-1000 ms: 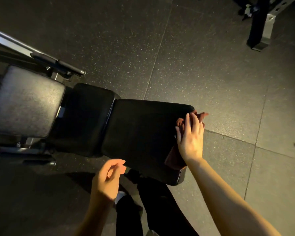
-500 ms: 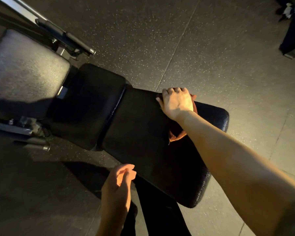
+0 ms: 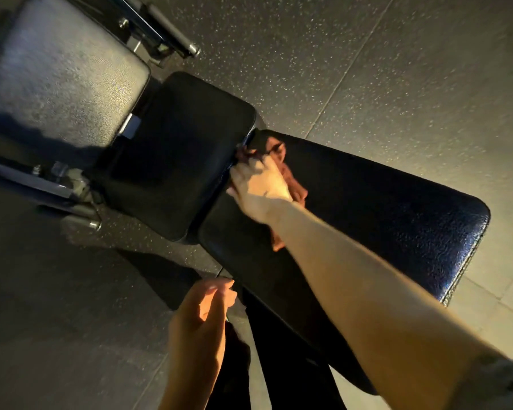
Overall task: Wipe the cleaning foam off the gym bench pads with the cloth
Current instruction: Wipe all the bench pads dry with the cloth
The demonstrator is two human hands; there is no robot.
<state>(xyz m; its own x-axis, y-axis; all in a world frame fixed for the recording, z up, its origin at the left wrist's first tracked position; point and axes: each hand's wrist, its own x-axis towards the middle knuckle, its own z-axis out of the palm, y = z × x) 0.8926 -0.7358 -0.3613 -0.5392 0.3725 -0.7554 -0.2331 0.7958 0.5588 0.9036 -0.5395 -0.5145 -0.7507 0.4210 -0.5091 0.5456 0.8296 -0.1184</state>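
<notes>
Three pads (image 3: 367, 208) — one cloth (image 3: 293, 184); two hands (image 3: 259, 187).

Under the right hand (image 3: 261, 187) a rust-brown cloth (image 3: 293, 184) lies on a black pebble-grained pad (image 3: 382, 208). Beyond its fingers, another black pad (image 3: 175, 155), then a grey grained one (image 3: 60, 72). The floor (image 3: 397, 69) is dark grey, pale-speckled.

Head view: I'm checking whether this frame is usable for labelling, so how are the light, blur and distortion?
Head view: dim, warm light from the right; glare on the long pad's far end, its near side almost black; right hand and cloth motion-blurred; left hand half in shadow; wide-angle bending at the edges; no foam discernible.
</notes>
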